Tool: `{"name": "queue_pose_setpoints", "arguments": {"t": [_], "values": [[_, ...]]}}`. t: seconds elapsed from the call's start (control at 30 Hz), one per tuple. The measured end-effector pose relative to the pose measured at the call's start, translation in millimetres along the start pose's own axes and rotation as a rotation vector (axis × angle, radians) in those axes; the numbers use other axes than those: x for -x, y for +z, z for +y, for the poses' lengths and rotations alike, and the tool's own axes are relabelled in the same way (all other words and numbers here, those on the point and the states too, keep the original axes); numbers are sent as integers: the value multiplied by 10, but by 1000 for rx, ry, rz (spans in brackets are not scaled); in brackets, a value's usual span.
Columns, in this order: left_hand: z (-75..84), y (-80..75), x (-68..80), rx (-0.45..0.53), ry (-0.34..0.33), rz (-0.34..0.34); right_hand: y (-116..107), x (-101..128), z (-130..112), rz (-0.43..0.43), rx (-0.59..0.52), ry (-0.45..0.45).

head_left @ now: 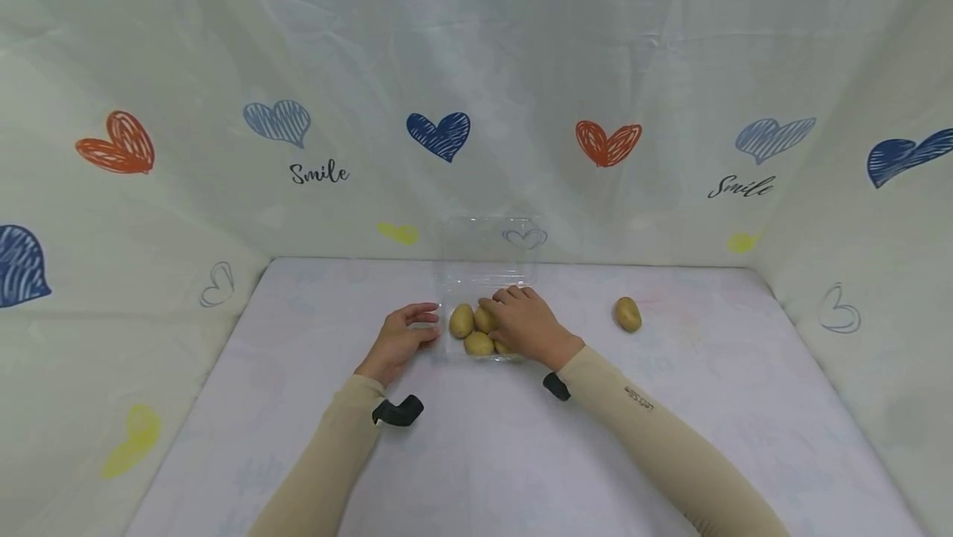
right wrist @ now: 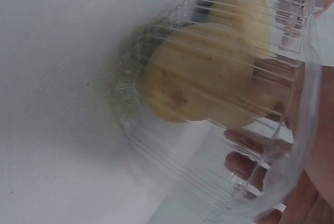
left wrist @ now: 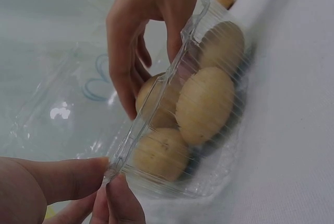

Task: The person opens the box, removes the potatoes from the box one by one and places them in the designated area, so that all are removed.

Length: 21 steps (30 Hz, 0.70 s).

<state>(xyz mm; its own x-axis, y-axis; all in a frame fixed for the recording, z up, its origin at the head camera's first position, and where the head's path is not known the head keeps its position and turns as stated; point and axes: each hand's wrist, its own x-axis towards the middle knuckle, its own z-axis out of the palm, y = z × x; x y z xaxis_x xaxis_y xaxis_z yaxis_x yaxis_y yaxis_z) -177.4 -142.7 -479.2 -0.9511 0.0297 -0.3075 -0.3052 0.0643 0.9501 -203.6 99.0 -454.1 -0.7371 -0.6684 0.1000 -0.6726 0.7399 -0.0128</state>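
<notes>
A clear plastic clamshell box (left wrist: pixel 214 179) lies on the table with several potatoes inside. Its rim is pinched at the left end between the thumb and fingers of my left hand (head_left: pixel 400 343). My right hand (head_left: pixel 530 327) reaches into the box from the right, fingers and thumb bent around a potato (left wrist: pixel 151 98) at the back. In front of that one are a left potato (head_left: pixel 462 321) and a front potato (head_left: pixel 479 344). Another potato (left wrist: pixel 223 46), at the right end, is partly covered by the right hand in the head view.
The box's transparent lid (head_left: pixel 476 254) stands raised behind it, against the backdrop (head_left: pixel 521 189) printed with hearts. A loose potato (head_left: pixel 628 314) lies on the white table (head_left: pixel 476 454), right of the box. Backdrop sheets also flank the table on both sides.
</notes>
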Motion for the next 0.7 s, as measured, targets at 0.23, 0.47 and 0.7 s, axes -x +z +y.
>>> {"name": "queue_pose_setpoints", "arguments": {"t": [0.23, 0.47, 0.7], "values": [[10, -7, 1, -8, -3, 3, 17, -36, -6, -29, -22, 18], [28, 1, 13, -18, -15, 3, 21, -70, -20, -67, -38, 38], [32, 4, 27, -14, -12, 3, 45, -79, -25, -63, -47, 29]]}}
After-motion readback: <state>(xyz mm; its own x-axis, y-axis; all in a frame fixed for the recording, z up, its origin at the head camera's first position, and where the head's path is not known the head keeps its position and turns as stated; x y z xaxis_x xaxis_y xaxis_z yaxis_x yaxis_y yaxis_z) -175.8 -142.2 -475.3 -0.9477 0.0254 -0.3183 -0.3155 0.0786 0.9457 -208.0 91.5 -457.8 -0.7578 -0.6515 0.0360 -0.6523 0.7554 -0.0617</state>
